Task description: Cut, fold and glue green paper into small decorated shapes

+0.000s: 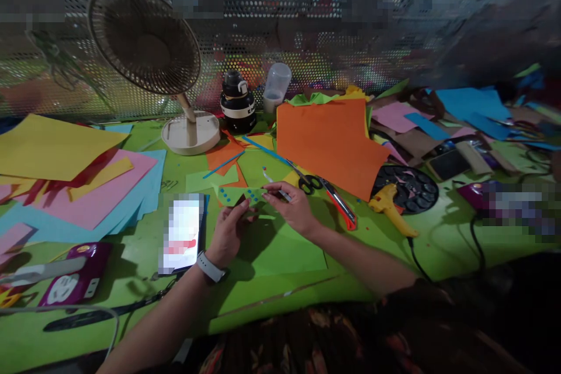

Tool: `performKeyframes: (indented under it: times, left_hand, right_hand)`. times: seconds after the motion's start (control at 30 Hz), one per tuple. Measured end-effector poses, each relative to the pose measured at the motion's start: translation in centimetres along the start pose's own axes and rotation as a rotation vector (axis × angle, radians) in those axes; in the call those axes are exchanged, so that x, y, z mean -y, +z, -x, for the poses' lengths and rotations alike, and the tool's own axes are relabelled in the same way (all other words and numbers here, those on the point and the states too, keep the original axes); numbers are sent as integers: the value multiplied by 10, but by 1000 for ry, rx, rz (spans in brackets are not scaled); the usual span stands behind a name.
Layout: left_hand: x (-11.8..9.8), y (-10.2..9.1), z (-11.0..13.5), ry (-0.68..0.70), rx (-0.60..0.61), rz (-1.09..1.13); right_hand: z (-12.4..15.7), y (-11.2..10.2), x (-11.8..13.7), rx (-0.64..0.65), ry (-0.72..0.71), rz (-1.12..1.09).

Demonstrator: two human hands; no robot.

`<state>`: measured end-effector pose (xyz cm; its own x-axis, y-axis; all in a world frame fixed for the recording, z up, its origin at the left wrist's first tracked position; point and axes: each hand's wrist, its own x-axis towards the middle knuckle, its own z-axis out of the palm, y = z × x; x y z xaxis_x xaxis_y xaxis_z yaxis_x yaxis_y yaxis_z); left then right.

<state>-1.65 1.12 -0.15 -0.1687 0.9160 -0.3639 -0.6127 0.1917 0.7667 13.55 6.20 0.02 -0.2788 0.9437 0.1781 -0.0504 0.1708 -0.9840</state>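
While pinching one green dotted paper (252,191) between left fingers (241,208), apparently handling fine detail around two clusters of blue dots (225,194). Right fingers (274,188) at its right edge; cannot tell whether grasping. Likely called for next: steady left hold, light right touch. Counted: one scissors (309,184) and one red cutter (339,204) right of right fingers; two blue strips (223,165) beyond both hands' fingers; one phone (182,234) left of left fingers.

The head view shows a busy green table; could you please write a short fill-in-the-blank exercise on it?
The left hand holds green paper bearing small ____ dots. The pale wristband is on the ____ wrist. The black bottle stands between the clear container and the ____.

Missing words: blue; left; fan.
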Motion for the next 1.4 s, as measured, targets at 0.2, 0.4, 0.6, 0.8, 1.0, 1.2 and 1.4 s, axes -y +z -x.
performKeyframes:
  times: [0.2,0.4,0.6,0.8,1.0,1.2,1.4]
  left_hand:
    - [3,-2,2,2,6,-181]
    - [2,2,4,139,-6,-214]
    - [0,4,3,311,65,-247]
    - [1,1,5,305,113,-330]
    - [-2,-6,-6,273,33,-61]
    - [-11,-11,-16,243,-99,-44]
    - [-9,-8,-12,209,-90,-19]
  right_hand:
    - [2,3,3,18,28,-23]
    - [5,4,7,53,41,6]
    - [4,2,9,101,120,-50]
    - [2,2,5,78,38,0]
    - [-14,-21,14,67,-108,116]
    - [-32,-46,16,185,-90,176]
    - [-41,-47,6,43,-55,77]
